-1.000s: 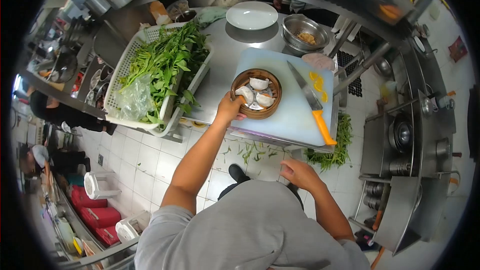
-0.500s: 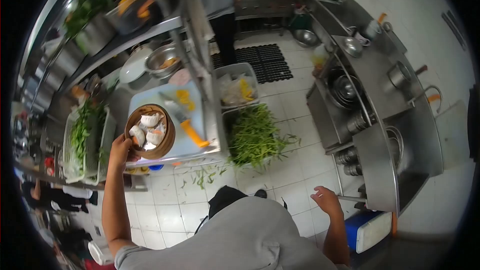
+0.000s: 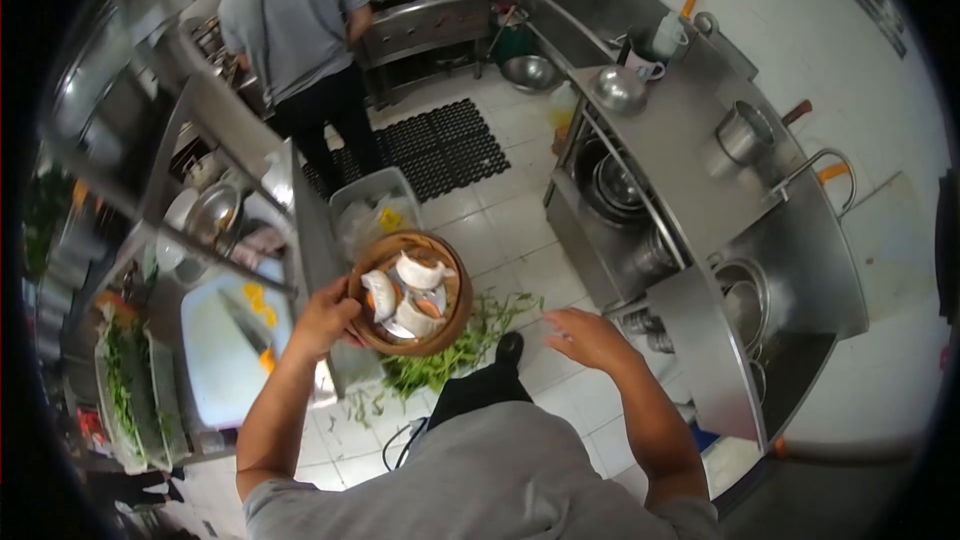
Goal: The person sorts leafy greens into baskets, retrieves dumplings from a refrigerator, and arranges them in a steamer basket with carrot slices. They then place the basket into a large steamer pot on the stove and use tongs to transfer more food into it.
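Note:
My left hand (image 3: 328, 316) grips the left rim of a round bamboo steamer basket (image 3: 458, 325). Inside the basket lie three white folded dumplings (image 3: 420, 273) on a pale liner, with bits of orange showing beside them. My right hand (image 3: 588, 338) is to the right of the basket, apart from it, fingers loosely spread and holding nothing. Below the basket, partly hidden by it, cut green stalks (image 3: 440, 368) spill over the floor. To the left, a knife (image 3: 250, 335) with an orange handle rests on a pale cutting board (image 3: 210, 360) near yellow pieces.
A co-worker (image 3: 300, 30) stands ahead beside a black rubber mat (image 3: 440, 150). On the right runs a steel counter (image 3: 690, 170) with a saucepan (image 3: 745, 132) and sink (image 3: 800, 340). A plastic tub (image 3: 375, 195) stands beyond the basket. A metal bowl (image 3: 530, 73) sits on the floor.
My left hand has carried the steamer basket rightward, away from the cutting board and over the floor. My right hand has moved left and forward, nearer the basket. My view has turned right.

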{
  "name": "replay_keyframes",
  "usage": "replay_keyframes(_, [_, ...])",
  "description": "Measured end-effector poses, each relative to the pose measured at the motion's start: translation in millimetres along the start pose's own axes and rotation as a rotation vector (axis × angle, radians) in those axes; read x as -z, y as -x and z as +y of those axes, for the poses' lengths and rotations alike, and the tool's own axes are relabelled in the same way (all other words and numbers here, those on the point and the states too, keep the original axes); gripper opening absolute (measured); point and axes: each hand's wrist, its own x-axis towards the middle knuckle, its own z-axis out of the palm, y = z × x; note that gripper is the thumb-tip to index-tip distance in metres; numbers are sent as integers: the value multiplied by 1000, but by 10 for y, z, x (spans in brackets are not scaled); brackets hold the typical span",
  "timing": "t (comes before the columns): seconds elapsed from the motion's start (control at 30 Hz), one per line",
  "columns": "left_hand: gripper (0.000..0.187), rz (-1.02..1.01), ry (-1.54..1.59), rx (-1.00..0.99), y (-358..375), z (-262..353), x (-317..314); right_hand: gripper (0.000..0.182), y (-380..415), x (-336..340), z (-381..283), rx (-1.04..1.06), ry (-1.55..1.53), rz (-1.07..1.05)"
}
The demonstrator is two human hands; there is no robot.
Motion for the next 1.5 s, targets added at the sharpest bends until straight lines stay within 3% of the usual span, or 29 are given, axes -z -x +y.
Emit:
replay_keyframes(0.2, [48,-53,-56,-8,-1319,436,-519,40,159,383,1311,-440,-161,111])
replay_keyframes(0.37, [47,-19,-42,-6,-2217,799,-880,40,339,728,1802,-631,-234,205])
replay_keyframes(0.47, [48,15,-95,-13,-2666,1008,-1038,40,84,1057,2023,-629,-355,251])
replay_keyframes(0.5, [50,42,-111,-21,-2792,1013,-1046,38,-55,1175,2092,-541,-379,273])
replay_keyframes(0.67, [50,152,-48,-1,-3357,1255,-1162,33,-1474,1902,2345,-283,-719,279])
replay_keyframes(0.93, [46,271,114,-18,-4347,1406,-767,31,-4189,3332,1461,344,-372,-49])
replay_keyframes(1.0, [47,312,155,3,-4673,1480,-579,31,-4985,3552,1347,406,-556,-78])
replay_keyframes(1.07, [50,332,127,43,-4996,1575,-410,31,-5738,3720,1293,300,-835,-89])
replay_keyframes(1.13, [48,408,159,-2,-5375,1747,-197,28,-6386,3759,1353,270,-924,-35])
replay_keyframes(1.23, [49,425,80,-36,-5873,1869,174,29,-7144,3570,1680,-33,-1286,30])
replay_keyframes(1.27, [48,450,28,-68,-6044,1943,266,29,-7364,3486,1845,-40,-1289,36])
replay_keyframes(1.33, [49,432,4,-49,-6349,2166,396,33,-7660,3312,2147,-262,-1370,119])
replay_keyframes(1.5, [51,415,112,17,-7144,2520,695,35,-8341,3258,2738,-434,-1600,230])
